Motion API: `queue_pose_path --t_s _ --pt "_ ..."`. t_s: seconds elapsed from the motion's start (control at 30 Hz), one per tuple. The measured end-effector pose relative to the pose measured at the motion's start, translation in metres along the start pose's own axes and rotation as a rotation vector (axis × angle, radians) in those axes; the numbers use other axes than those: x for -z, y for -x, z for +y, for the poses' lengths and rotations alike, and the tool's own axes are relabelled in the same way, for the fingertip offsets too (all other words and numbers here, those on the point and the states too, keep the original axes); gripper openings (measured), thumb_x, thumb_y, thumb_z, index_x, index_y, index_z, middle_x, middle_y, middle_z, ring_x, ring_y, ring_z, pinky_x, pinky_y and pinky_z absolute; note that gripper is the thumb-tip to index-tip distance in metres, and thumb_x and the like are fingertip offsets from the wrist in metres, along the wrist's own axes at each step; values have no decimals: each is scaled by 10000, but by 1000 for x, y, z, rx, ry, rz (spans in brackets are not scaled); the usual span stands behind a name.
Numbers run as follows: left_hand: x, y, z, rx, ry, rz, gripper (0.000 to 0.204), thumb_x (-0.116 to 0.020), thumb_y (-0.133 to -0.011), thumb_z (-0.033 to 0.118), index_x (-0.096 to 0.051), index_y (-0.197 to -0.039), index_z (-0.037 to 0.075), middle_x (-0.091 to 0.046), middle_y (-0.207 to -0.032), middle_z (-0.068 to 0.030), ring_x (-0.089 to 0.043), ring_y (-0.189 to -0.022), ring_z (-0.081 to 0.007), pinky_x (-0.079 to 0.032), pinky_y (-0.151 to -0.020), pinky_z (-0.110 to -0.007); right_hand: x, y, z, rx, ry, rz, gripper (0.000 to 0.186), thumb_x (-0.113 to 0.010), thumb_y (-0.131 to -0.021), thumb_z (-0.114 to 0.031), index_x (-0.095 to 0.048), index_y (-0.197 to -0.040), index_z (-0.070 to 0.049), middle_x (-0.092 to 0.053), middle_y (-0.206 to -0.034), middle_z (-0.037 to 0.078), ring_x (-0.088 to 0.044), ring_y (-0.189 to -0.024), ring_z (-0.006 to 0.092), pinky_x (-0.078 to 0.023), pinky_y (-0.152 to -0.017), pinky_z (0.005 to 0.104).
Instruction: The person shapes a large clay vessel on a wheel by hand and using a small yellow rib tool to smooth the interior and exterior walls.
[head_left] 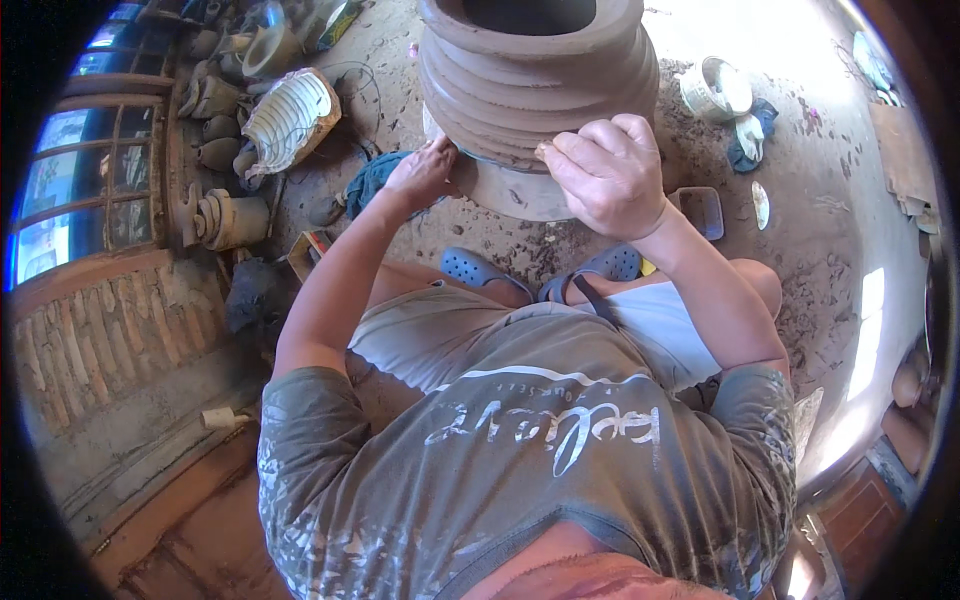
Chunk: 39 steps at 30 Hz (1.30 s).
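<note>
A large, wet-looking brown clay pot (540,95) with broad horizontal ridges and a wide dark mouth stands in front of me on a pale round base (522,197). My left hand (422,173) is low at the pot's left side, by its foot. Its fingers point toward the clay, and their tips are partly hidden. My right hand (607,177) is closed in a fist in front of the pot's lower right, thumb and forefinger pressed together. Whatever it may hold is too small to name. A thin pale line runs along the pot's foot between both hands.
A blue-green cloth (375,183) lies left of the base. At right are a clear plastic tub (700,210), a white bucket (716,88) and dark and white rags (748,138). A ribbed white form (290,115) and several small pots line the left wall. Clay scraps litter the floor.
</note>
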<state>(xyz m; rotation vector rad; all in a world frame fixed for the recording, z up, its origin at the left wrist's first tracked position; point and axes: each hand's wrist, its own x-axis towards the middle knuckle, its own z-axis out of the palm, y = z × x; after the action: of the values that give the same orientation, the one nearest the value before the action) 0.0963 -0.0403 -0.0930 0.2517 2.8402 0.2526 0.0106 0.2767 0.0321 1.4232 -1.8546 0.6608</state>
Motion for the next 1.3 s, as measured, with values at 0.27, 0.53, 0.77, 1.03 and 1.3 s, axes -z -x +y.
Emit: queue_pose_path --t_s 0.27,0.53,0.77,1.03,1.3 --pt "36 -14 1 114 -59 -234 740 -862 -790 385 -596 -1345 -24 -590 -1365 -207 -617 -1259 -373 -528 -1047 -454 26 25 40 -6 -2 -21 111 -735 -771 -121 -770 -875 -139 -684 -913 -56 -618 -849 150 -473 -850 365" --pt "26 -5 20 101 -140 -219 853 -872 -762 443 -566 -1411 -19 -551 -1436 -209 -568 -1321 -359 -515 -1079 -435 39 67 52 -830 -381 162 282 -772 -912 -32 -756 -1193 -12 -752 -882 82 -724 -784 161 -589 -723 293" --pt "-30 14 87 -8 -211 69 516 -817 -836 363 -631 -1148 -4 -569 -1241 -228 -663 -1153 -356 -609 -888 -432 21 41 6 -1003 -562 46 618 -709 -881 -39 -571 -1479 34 -728 -787 117 -718 -677 195 -591 -679 331" --pt "-60 -15 187 -51 -208 28 392 -742 -890 258 -637 -1169 3 -582 -1235 -244 -634 -1175 -431 -631 -834 -482 4 35 -37 -896 -335 36 759 -709 -857 -12 -435 -1559 74 -679 -757 121 -697 -646 233 -588 -659 348" --pt "-80 -52 206 -145 -286 37 420 -729 -913 282 -621 -1217 13 -639 -1206 -190 -698 -999 -361 -625 -832 -483 -3 32 -81 -705 -92 -175 632 -754 -838 -140 -603 -1436 2 -687 -847 110 -673 -660 333 -591 -661 419"
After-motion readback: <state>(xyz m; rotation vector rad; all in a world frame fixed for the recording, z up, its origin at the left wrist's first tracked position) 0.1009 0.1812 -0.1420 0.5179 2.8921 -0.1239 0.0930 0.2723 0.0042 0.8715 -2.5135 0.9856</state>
